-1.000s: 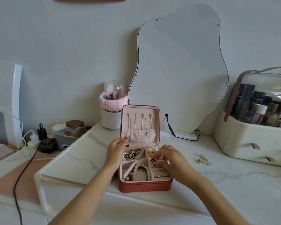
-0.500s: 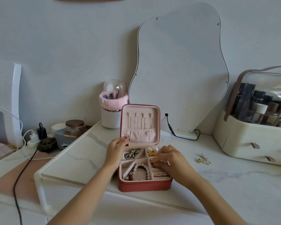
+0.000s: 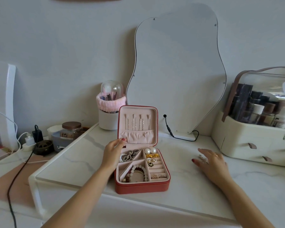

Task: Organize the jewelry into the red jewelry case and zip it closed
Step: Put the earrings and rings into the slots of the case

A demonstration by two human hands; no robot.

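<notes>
The red jewelry case [image 3: 142,186] sits open on the white marble bench [image 3: 179,186], near the middle of the view, its front edge toward the person at 6 o'clock and its hinge at 12 o'clock. The lid [image 3: 138,124] stands nearly upright, its pink lining facing the person, with thin chains [image 3: 137,123] hanging straight down into a gathered pocket. The case looks roughly square, so no long axis is clear. Inside the tray, a heap of silver chain [image 3: 130,155] lies at 10 o'clock, two pearl studs [image 3: 150,151] at 1 o'clock, a beaded bracelet [image 3: 138,174] at 6 o'clock, and small rings [image 3: 157,176] at 5 o'clock in the ring rolls. The left hand [image 3: 113,153] lies against the case's 9 o'clock side, fingers [image 3: 123,140] lightly curled with the tips touching the lid's lower left corner; whether they pinch it cannot be told. The right hand [image 3: 211,163] hovers at 3 o'clock of the case, well apart from it, fingers spread and relaxed over small gold earrings [image 3: 202,158] on the bench; these are partly hidden by the hand and too small to make out, and contact is unclear. A cosmetics organizer [image 3: 253,140] at 2 o'clock is cut off by the right edge.
</notes>
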